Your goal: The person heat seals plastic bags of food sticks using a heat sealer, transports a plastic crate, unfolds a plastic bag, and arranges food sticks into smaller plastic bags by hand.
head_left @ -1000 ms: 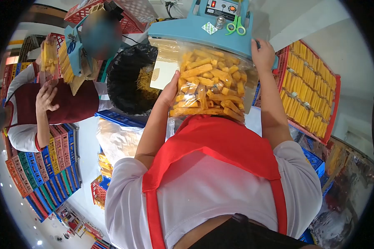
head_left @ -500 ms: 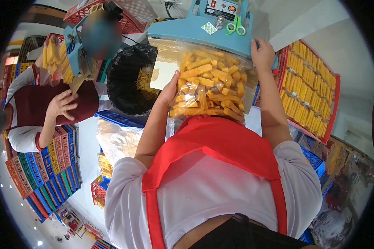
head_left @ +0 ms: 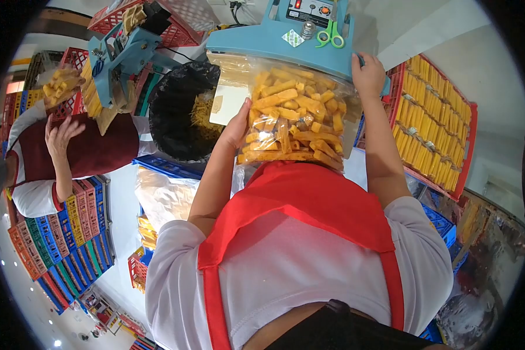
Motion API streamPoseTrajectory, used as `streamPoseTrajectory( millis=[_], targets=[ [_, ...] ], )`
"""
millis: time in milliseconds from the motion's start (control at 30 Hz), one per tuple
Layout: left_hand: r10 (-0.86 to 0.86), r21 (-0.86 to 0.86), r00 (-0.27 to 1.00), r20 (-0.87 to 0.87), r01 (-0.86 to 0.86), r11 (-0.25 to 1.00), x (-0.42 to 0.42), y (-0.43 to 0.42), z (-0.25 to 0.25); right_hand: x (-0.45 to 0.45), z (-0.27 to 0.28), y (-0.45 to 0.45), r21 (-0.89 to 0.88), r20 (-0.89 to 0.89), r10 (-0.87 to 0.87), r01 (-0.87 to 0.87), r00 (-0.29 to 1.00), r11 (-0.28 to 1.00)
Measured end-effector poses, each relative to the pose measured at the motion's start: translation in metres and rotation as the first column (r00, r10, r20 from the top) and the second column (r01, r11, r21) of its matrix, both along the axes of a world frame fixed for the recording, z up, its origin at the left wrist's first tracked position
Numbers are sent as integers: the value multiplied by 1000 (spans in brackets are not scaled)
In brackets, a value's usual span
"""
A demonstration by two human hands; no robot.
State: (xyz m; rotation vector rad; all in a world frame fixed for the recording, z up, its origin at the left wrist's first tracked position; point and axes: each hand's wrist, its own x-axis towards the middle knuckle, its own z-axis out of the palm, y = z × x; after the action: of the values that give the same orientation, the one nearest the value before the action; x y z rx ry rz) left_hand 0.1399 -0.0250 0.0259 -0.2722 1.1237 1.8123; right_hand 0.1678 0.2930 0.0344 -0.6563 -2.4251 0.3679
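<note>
A clear plastic bag [head_left: 297,119] full of chunky yellow snack sticks stands against my red apron, its top edge under the front of a blue bag sealer [head_left: 274,42]. My left hand [head_left: 237,126] grips the bag's left side, thumb in front, the other fingers mostly hidden. At the sealer's right end, my right hand [head_left: 368,77] is closed around the handle of its arm. Green-handled scissors [head_left: 331,37], a small metal weight [head_left: 308,30] and a green-and-white packet [head_left: 293,38] rest on top of the sealer.
Left of the bag stands a bin with a black liner [head_left: 178,116], scraps inside. A red crate [head_left: 469,149] of packed yellow sticks is at right. Across the left, a co-worker in a maroon apron [head_left: 70,143] handles a bag beside another blue sealer [head_left: 114,64].
My hands, the bag and the sealer stay almost still. The co-worker's hands have shifted left with a bag of yellow sticks, away from the other sealer.
</note>
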Motion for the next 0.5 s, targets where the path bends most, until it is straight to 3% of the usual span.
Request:
streamPoseTrajectory(
  millis=[500],
  targets=[
    [-12,51,1000,11,12,999,-2,-4,-10,-1,-2,0,-10,-15,0,-1,1000,1000]
  ],
)
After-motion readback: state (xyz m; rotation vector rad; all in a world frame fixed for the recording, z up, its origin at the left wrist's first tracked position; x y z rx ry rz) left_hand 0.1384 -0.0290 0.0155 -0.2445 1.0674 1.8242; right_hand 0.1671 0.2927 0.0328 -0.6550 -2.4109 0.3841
